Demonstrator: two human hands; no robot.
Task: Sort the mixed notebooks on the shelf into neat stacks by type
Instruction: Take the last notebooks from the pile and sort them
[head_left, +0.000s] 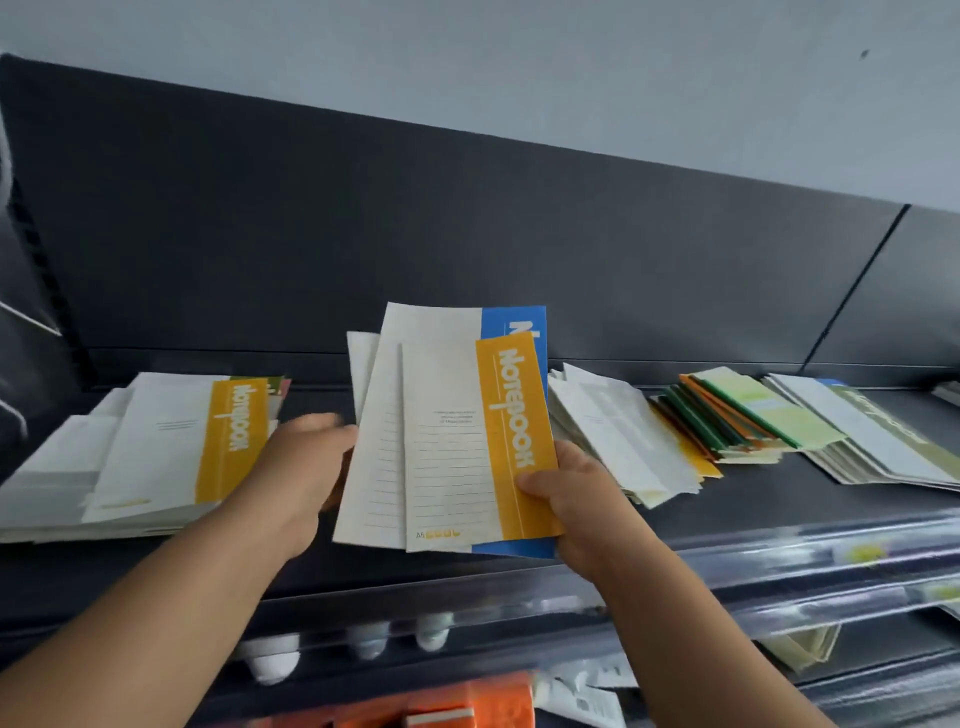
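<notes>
Above the dark shelf, at centre: a fanned bundle of notebooks, held upright off the surface. Front item is a yellow-banded notebook with white ruled cover; behind it a blue-banded notebook and further white covers, splayed to the left.

Right hand: clamped on the bundle's lower right corner, thumb pressed on the yellow band, fingers behind.

Left hand: at the bundle's left edge, fingers reaching behind the white covers (motion-blurred; whether it actually grips cannot be told).

On the shelf, left: a stack of yellow-banded notebooks, top cover matching the one held, lying flat with lower sheets jutting out toward the left.

On the shelf, just right of the bundle: a loose pile of white notebooks, edges uneven.

Further right, touching that pile: a slanted heap of thin green and orange notebooks.

Far right: a spread of larger pale notebooks with an olive band, overlapping.

Shelf front: clear plastic price rail, blurred.

Below: orange items on a lower shelf, type unclear.
</notes>
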